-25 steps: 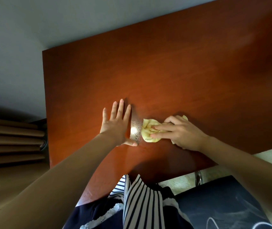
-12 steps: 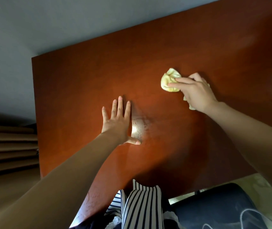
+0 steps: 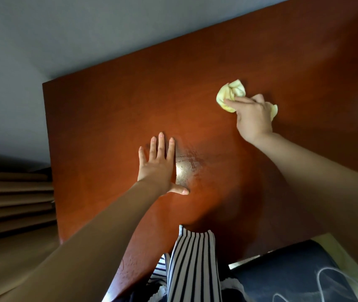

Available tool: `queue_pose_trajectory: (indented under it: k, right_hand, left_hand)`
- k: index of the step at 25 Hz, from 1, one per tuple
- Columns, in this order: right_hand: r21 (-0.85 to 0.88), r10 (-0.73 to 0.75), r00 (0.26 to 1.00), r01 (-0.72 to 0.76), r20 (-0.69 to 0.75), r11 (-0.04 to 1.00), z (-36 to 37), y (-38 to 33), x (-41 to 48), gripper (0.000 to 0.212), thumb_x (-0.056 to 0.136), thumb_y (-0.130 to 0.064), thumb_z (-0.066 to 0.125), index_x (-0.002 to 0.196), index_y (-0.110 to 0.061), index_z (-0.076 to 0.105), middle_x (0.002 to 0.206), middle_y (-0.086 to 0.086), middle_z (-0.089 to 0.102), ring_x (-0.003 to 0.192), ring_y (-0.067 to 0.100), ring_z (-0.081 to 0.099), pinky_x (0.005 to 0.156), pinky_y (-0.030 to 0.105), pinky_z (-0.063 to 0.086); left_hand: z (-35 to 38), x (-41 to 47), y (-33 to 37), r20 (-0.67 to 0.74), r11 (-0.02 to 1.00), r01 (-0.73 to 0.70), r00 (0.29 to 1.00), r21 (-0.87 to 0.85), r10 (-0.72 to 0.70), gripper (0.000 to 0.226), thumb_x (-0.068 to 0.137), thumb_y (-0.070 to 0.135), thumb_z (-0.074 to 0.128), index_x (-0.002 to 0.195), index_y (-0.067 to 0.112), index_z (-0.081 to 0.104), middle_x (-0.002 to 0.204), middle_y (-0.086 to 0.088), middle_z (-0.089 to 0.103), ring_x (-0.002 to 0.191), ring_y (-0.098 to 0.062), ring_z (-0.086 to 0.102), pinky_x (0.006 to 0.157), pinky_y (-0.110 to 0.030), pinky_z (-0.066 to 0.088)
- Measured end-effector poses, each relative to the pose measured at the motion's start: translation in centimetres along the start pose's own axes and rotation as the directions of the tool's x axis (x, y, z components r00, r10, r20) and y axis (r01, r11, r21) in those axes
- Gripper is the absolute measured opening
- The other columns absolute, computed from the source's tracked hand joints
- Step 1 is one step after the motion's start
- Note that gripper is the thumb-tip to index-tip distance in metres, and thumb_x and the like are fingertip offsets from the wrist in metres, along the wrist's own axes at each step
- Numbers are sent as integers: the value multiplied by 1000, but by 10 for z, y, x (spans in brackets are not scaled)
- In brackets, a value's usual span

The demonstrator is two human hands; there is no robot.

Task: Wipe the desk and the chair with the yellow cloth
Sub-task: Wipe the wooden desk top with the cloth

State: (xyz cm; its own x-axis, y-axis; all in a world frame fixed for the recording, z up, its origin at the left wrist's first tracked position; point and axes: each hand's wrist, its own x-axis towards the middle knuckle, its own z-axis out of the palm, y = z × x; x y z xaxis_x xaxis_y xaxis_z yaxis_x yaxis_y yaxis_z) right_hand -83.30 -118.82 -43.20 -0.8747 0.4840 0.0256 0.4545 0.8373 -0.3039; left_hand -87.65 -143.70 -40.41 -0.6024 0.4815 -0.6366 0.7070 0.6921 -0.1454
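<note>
The reddish-brown wooden desk (image 3: 108, 127) fills most of the view. My right hand (image 3: 253, 118) grips the crumpled yellow cloth (image 3: 231, 93) and holds it against the desk top towards the far right; part of the cloth pokes out on both sides of the hand. My left hand (image 3: 157, 165) lies flat on the desk near its middle, fingers straight and spread, thumb out to the right. A shiny wet patch (image 3: 184, 168) glints just right of that hand. A dark blue chair seat (image 3: 293, 273) shows at the bottom right, below the desk's near edge.
A grey wall (image 3: 86, 35) runs behind the desk. Brown pleated curtain folds (image 3: 10, 199) hang to the left of the desk. My striped clothing (image 3: 193, 264) hangs over the near edge. A thin white cord (image 3: 334, 277) loops over the chair seat.
My right hand has carried the cloth from beside my left hand away towards the far right of the desk. My left hand has stayed flat in place.
</note>
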Motion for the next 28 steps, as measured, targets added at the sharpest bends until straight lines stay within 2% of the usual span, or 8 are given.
queue_pose_trajectory:
  k: [4, 8, 11, 14, 19, 21, 24, 28]
  right_hand:
    - [40, -154, 984, 151, 92, 988, -6, -3, -46, 49, 91, 2, 47, 128, -28, 57, 133, -2, 56, 106, 28, 44, 88, 42, 37]
    - [75, -233, 966, 225, 110, 971, -5, -19, -95, 48, 90, 0, 49, 124, -30, 60, 129, -5, 59, 104, 24, 44, 90, 39, 34]
    - [135, -279, 956, 266, 89, 955, -2, -38, -136, 46, 84, 0, 54, 117, -29, 66, 121, -3, 64, 98, 28, 48, 87, 42, 36]
    - [171, -306, 950, 292, 56, 941, 0, -60, -192, 44, 75, 1, 61, 107, -27, 72, 109, -2, 69, 84, 31, 52, 79, 45, 42]
    - [140, -378, 925, 370, 36, 919, -7, -53, -267, 46, 62, -1, 78, 101, -25, 74, 103, -4, 70, 69, 25, 54, 63, 38, 47]
    - [126, -347, 938, 341, 26, 931, -12, -39, -279, 45, 60, -1, 82, 98, -25, 74, 105, -3, 70, 67, 24, 55, 59, 35, 46]
    - [100, -218, 976, 218, -2, 971, -20, -10, -286, 46, 62, 3, 80, 100, -22, 75, 108, 1, 70, 68, 27, 55, 57, 35, 47]
    - [38, 22, 1000, -22, -2, 999, -36, 45, -274, 47, 76, 6, 69, 112, -24, 70, 120, 5, 65, 77, 30, 49, 66, 41, 47]
  left_hand:
    - [3, -11, -1, -11, 999, -28, 1000, -32, 28, 138, 60, 83, 56, 144, 15, -29, 152, -12, -34, 142, -32, -24, 112, -59, -4]
    - [15, -36, 2, -61, 995, -98, 993, 10, 99, 136, 61, 83, 55, 145, 15, -28, 152, -12, -35, 142, -33, -25, 112, -59, -4]
    - [31, -54, 5, -84, 986, -162, 983, 31, 164, 137, 60, 84, 54, 144, 15, -28, 151, -12, -35, 141, -33, -26, 112, -59, -5]
    - [51, -73, 9, -83, 973, -222, 970, 68, 227, 137, 60, 84, 53, 144, 14, -29, 151, -12, -36, 141, -33, -28, 112, -60, -5]
    - [63, -87, 32, -103, 923, -354, 923, 152, 371, 137, 61, 81, 57, 145, 14, -28, 151, -12, -36, 140, -35, -28, 112, -60, -6]
    - [65, -89, 40, -94, 910, -373, 915, 179, 393, 137, 61, 81, 59, 145, 14, -28, 151, -12, -36, 140, -36, -26, 111, -60, -7]
    - [66, -91, 49, -68, 902, -382, 913, 203, 402, 138, 62, 78, 61, 144, 15, -29, 151, -12, -36, 140, -38, -25, 110, -59, -9]
    - [65, -92, 56, -49, 892, -378, 915, 247, 401, 138, 61, 79, 60, 144, 14, -30, 151, -12, -36, 141, -39, -24, 110, -59, -9]
